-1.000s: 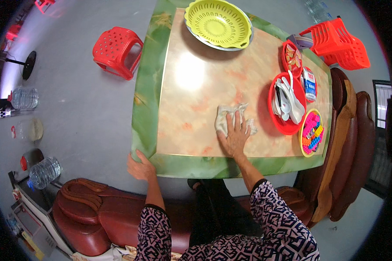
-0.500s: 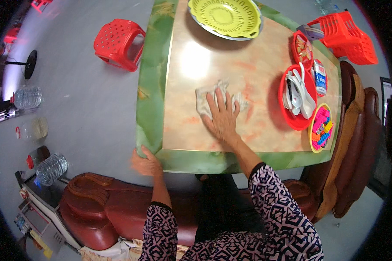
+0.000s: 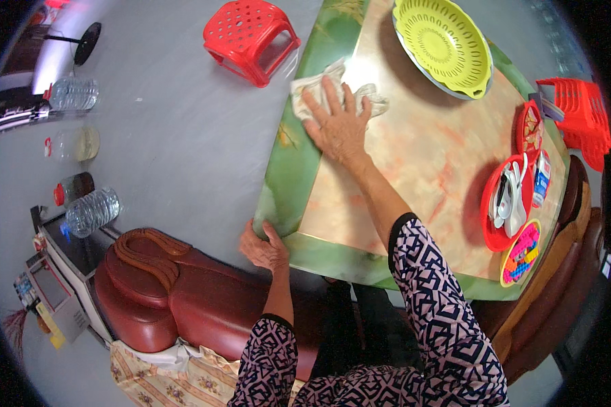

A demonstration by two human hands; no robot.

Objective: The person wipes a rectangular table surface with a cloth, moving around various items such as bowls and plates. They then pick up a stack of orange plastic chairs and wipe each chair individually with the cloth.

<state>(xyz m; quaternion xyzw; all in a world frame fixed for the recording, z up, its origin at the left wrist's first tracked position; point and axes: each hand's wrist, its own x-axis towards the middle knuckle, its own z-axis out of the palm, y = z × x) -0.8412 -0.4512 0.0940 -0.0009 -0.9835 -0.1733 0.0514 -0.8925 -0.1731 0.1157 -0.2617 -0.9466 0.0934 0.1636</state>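
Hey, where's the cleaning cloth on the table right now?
In the head view, the white cloth lies under the right hand at the table's far left edge, beside the yellow-green colander and near the red stool.

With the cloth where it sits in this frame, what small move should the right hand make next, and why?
Probably a sweep back toward the body along the green border. The right hand presses the white cloth flat at the table's far left edge, partly over the rim, so little room remains outward. The left hand grips the near corner, bracing the table.
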